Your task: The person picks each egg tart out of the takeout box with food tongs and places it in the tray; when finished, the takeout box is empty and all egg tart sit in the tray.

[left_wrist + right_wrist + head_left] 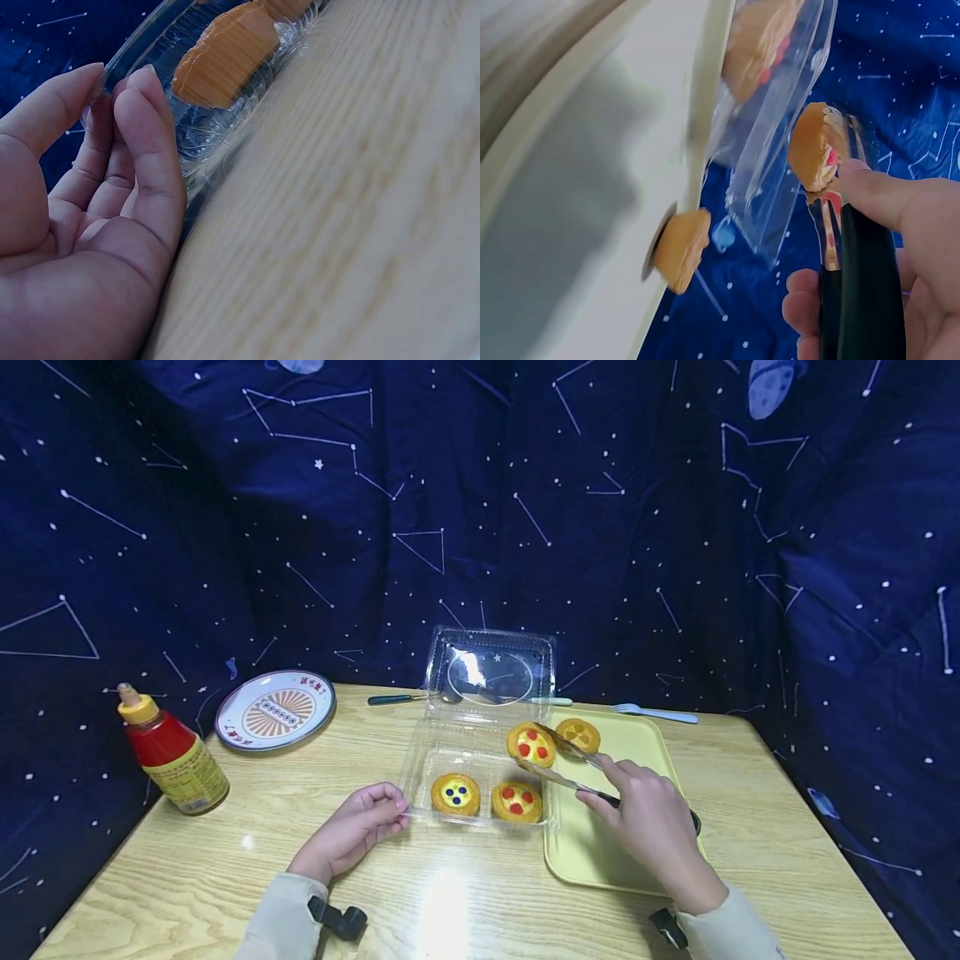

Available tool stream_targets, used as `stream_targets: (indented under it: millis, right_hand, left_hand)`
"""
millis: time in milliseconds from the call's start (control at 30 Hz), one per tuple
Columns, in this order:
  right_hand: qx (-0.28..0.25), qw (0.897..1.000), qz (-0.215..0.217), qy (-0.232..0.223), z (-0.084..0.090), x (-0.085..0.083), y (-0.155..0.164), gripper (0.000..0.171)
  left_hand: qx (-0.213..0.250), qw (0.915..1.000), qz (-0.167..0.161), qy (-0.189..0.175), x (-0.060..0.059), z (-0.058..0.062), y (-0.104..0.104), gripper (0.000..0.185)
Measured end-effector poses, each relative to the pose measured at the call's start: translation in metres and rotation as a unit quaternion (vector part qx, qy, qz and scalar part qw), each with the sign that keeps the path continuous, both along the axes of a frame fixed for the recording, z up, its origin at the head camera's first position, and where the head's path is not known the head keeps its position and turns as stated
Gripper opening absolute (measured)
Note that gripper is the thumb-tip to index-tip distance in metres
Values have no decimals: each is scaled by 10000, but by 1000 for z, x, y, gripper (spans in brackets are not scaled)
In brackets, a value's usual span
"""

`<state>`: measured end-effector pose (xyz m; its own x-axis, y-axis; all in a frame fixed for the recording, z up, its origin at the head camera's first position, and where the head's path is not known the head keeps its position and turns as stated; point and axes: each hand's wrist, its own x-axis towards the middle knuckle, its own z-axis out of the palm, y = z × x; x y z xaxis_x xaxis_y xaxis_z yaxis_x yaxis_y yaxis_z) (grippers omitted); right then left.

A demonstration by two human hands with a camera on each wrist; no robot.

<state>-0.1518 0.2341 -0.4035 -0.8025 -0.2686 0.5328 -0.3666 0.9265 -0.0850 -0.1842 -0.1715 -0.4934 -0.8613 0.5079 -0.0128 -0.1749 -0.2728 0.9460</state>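
My left hand [358, 828] pinches the rim of a clear plastic clamshell box [109, 69] at its front left corner. A blue-dotted egg tart [455, 794] and a red-dotted egg tart [517, 802] sit in the front of the box, whose lid [491, 677] stands up behind. In my right hand [651, 817] I grip black-handled metal tongs [557, 777]. Between their tips is another red-dotted tart [808, 146], held above the back right part of the box. A plain-topped tart [577, 737] lies on the yellow tray [637, 743] just beyond the tongs.
The tray lies right beside the box. A sauce bottle [183, 764] with a yellow cap and a patterned plate [276, 710] stand on the left. Behind the box lies a dark-handled spoon [393, 699]; a light blue fork [660, 714] lies at the back right. A starry curtain hangs behind the table.
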Motion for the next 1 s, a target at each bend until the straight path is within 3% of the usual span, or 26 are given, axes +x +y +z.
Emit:
stream_targets:
  millis: [267, 633, 1000]
  right_hand:
    - [-102, 9996, -127, 223, 0, 1, 32, 59]
    - [13, 9986, -513, 97, 9, -1, 72, 58]
    - [244, 9961, -847, -99, -2, -15, 104, 58]
  left_hand:
    - [-101, 9999, 40, -84, -1, 1, 1, 4]
    - [-46, 9999, 49, -103, 0, 1, 0, 4]
    - [37, 10000, -14, -27, 1, 2, 0, 6]
